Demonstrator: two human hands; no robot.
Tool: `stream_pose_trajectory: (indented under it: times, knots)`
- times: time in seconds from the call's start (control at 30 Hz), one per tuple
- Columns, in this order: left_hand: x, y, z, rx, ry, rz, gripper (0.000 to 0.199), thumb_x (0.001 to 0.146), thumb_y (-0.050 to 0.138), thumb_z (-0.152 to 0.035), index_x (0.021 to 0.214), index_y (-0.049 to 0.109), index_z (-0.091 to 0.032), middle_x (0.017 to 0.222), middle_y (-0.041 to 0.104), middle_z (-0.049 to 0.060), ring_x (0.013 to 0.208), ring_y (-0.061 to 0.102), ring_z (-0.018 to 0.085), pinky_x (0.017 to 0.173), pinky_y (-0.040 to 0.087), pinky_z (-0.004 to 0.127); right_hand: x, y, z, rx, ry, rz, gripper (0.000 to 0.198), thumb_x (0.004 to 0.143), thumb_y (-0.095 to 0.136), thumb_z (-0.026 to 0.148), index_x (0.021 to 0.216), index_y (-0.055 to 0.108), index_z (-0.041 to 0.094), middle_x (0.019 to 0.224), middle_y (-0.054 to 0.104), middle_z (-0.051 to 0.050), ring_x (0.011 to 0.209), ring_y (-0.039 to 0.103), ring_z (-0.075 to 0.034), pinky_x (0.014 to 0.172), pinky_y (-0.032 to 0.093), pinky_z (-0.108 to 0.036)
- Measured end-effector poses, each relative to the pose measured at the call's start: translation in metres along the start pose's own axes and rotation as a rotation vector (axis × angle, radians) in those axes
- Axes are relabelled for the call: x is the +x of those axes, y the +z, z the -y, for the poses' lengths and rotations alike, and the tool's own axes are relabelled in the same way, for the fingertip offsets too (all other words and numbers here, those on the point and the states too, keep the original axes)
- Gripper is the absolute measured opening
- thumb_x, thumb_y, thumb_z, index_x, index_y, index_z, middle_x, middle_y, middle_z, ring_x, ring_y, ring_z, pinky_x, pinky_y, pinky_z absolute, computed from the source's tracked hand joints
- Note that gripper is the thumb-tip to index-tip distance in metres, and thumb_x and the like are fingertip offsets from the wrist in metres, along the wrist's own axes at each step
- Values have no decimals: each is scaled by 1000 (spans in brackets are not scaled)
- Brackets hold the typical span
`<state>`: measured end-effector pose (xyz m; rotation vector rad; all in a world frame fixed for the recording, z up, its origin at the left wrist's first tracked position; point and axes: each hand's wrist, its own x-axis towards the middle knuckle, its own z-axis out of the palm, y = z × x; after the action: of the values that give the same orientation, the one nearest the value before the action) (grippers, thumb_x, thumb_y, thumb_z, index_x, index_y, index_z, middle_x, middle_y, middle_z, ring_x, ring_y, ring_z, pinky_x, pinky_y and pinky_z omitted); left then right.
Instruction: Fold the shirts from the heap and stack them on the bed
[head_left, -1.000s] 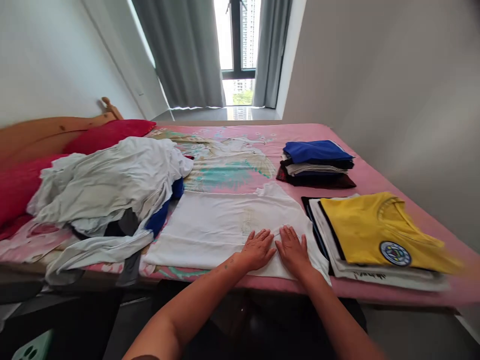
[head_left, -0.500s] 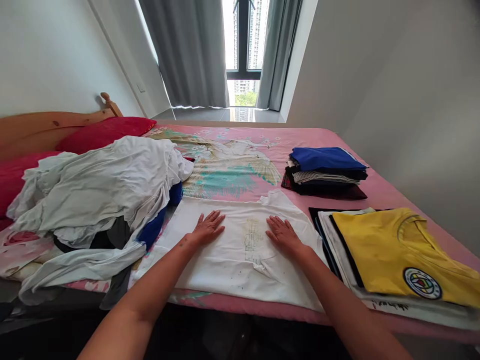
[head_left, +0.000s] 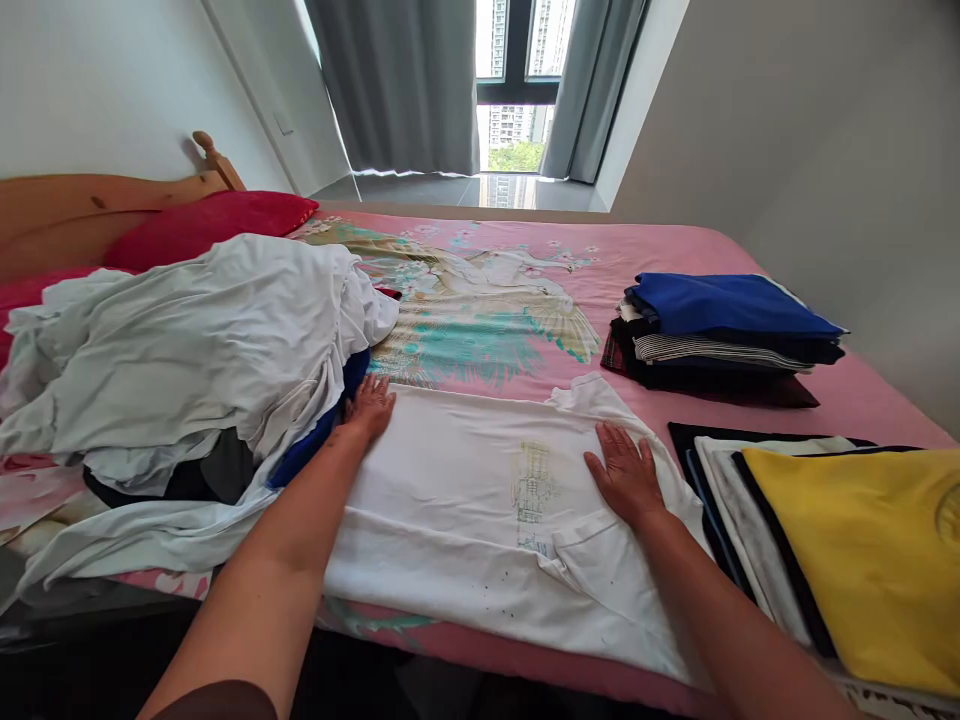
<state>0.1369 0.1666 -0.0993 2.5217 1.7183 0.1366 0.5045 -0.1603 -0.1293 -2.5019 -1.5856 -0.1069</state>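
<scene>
A white T-shirt (head_left: 442, 470) with a faded sketch-like print (head_left: 534, 490) lies spread sideways on the bed, its upper end toward the right. My left hand (head_left: 371, 405) rests at the shirt's far left corner, fingers stretched out, beside the heap of laundry. Flat on the fabric near the shirt's shoulder, my right hand (head_left: 625, 472) has its fingers extended and slightly apart. Small creases run across the cloth, and a fold shows by the sleeve (head_left: 589, 545) nearest me.
A rumpled pile of white clothes (head_left: 187, 340) sits on the left, with a blue garment (head_left: 307, 445) under it. Folded clothes topped by a blue one (head_left: 727, 305) and another stack topped by yellow (head_left: 862, 550) lie to the right. The pink patterned bedsheet (head_left: 465, 340) extends behind.
My left hand has slid left to the shirt's edge. My right hand has moved right toward the shoulder. The view has shifted left and tilted slightly down.
</scene>
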Motion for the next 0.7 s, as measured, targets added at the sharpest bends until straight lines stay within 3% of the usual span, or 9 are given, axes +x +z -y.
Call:
stream_pose_trajectory:
  times: [0.13,0.3,0.4,0.5,0.6,0.7]
  knots:
    - [22,-3,13,-33,58,-34,46,86,36,-23,128,52,-12,138,49,14,131,39,24,110,29,42,2,-3,1,8,2,-3,55,94,30,44,143,32,18,148,34,-8,137,26,-22,113,11,-49]
    - [24,17,23,-121,93,-267,44,85,35,-25,120,58,-9,132,52,17,126,43,26,109,29,41,3,-12,3,60,0,-28,50,94,33,43,138,40,20,144,40,-8,134,31,-22,111,15,-47]
    - [23,31,27,-169,116,-347,42,85,37,-26,118,59,-14,130,53,15,125,43,27,108,29,43,19,-21,4,97,138,-145,45,92,36,41,129,49,20,137,47,-9,128,37,-22,107,24,-43]
    - [25,39,30,-190,122,-390,41,84,39,-26,119,58,-18,130,52,12,125,42,27,109,28,44,56,-28,5,93,308,-208,54,84,46,43,132,44,19,136,46,-11,128,35,-26,106,26,-44]
    - [26,43,33,-189,127,-409,40,85,39,-26,119,59,-18,129,52,12,124,41,27,108,28,44,101,-28,2,117,465,-29,72,71,59,46,134,40,18,134,46,-15,127,36,-31,103,29,-48]
    - [25,45,34,-187,128,-410,40,86,38,-27,120,59,-20,130,51,11,125,41,26,108,29,43,137,-24,-7,176,570,179,72,62,65,48,125,50,17,122,54,-18,117,46,-36,94,35,-53]
